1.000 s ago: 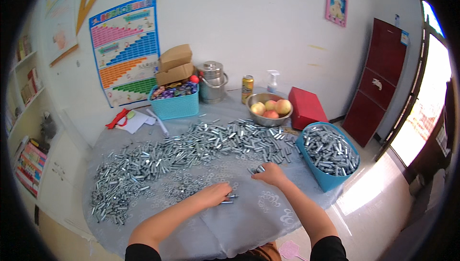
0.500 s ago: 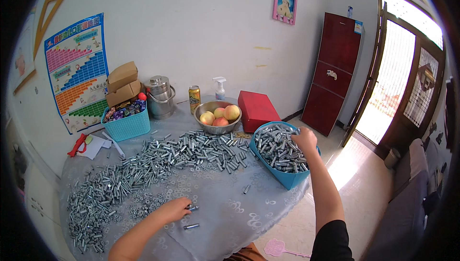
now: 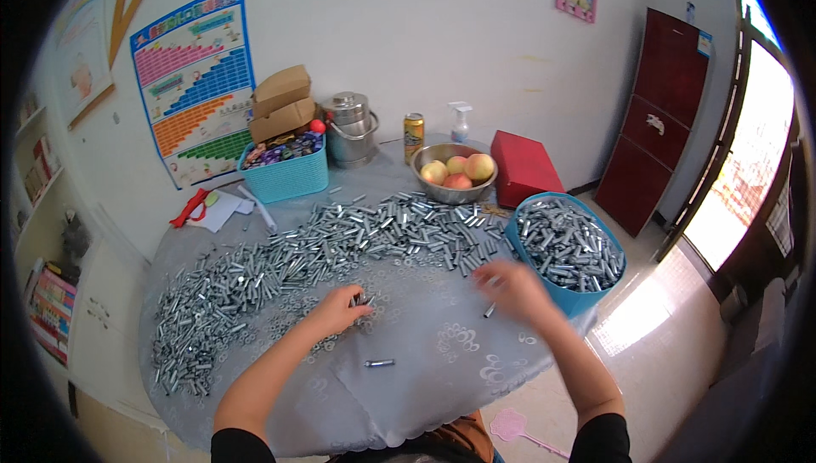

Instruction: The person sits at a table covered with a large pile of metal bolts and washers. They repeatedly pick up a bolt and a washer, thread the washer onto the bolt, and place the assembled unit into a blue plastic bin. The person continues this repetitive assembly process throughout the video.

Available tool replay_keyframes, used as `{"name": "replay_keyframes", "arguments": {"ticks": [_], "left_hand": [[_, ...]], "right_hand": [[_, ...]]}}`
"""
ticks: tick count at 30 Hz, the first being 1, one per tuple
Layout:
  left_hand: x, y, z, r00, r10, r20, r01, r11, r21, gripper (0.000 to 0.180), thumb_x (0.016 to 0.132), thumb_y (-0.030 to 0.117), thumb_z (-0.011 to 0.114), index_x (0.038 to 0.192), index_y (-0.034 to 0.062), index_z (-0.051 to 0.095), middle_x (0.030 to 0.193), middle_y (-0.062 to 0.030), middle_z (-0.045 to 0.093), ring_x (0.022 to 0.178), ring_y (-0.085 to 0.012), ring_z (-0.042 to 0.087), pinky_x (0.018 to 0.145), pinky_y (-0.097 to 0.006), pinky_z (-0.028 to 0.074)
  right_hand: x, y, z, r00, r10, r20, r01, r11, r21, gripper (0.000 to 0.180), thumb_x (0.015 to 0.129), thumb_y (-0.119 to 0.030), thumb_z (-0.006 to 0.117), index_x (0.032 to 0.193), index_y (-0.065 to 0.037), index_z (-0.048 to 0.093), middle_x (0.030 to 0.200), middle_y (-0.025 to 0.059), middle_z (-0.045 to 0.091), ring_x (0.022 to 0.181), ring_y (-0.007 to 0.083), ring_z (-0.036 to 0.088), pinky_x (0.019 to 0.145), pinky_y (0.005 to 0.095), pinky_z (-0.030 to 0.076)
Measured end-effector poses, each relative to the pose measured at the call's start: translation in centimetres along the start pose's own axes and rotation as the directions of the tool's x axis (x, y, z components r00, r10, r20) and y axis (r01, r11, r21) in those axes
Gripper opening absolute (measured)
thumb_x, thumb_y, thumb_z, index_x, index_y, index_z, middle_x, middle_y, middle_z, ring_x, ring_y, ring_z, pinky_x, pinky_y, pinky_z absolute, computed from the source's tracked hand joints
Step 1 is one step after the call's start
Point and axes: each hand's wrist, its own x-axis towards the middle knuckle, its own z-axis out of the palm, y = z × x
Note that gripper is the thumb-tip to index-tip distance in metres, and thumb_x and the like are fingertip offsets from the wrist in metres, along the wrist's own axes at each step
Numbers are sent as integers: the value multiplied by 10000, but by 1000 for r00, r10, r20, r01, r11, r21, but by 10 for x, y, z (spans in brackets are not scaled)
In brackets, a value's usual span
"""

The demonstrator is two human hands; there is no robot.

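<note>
My left hand [image 3: 342, 310] is closed around a small silvery metal sleeve [image 3: 364, 300], held just above the table among scattered nuts or washers. To its right, my right hand [image 3: 514, 291] hovers over the cloth, smeared by motion, so its fingers and anything in them are unclear. Just beneath it, a single metal piece [image 3: 490, 310] lies on the cloth. Another loose cylindrical piece, like an anchor bolt [image 3: 380, 364], rests nearer to me. A long heap of metal sleeves [image 3: 340, 238] curves across the table. Beside my right forearm, a blue basket [image 3: 578, 300] is filled with similar pieces.
Along the back stand a turquoise basket [image 3: 285, 181] of small packets, a steel pot [image 3: 350, 136], a yellow can [image 3: 414, 138], a spray bottle [image 3: 460, 123], a bowl [image 3: 455, 193] of peaches and a red box [image 3: 525, 170]. A pink fly swatter [image 3: 510, 423] lies on the floor.
My right hand has left the blue basket and moved left over the table. My left hand has shifted farther from me, toward the heap. The view has turned left.
</note>
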Motion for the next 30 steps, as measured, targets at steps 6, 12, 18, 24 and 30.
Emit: {"name": "replay_keyframes", "arguments": {"ticks": [6,12,18,24,30], "left_hand": [[-16,-10,-14,991,-97,-90,82,984,-159,213,765,204,674,807,35,550,591,-11,510,465,-90,471,431,-259,374],[-38,-26,-30,967,-235,-100,183,911,-371,205,764,181,669,811,26,543,588,-10,487,427,-77,449,387,-237,348],[-48,-44,-37,948,-278,-154,196,892,-408,193,771,169,665,815,23,547,600,-7,503,435,-73,464,396,-234,351],[-49,-37,-39,956,-254,-144,173,891,-421,214,768,190,677,850,25,570,611,1,526,444,-61,467,412,-219,370],[-53,-48,-41,952,-262,-156,172,884,-435,231,767,192,675,824,11,543,623,-13,515,441,-73,463,403,-235,363]], "right_hand": [[-12,-33,155,796,-468,385,460,880,119,289,744,-253,663,929,-42,595,898,96,576,855,271,563,736,346,460],[21,-23,164,819,-351,454,308,936,169,222,750,-225,648,879,-50,601,857,82,580,783,240,584,692,340,467],[116,0,136,992,-117,-38,112,987,-115,218,694,-224,664,841,-74,607,774,86,639,718,261,615,636,356,485],[176,14,158,986,-116,-121,78,957,-280,214,684,-182,659,857,-65,610,808,102,630,786,272,602,684,364,480],[184,19,189,990,-111,-83,69,912,-404,252,683,-177,643,912,-80,603,910,107,575,874,292,566,725,383,464]]}}
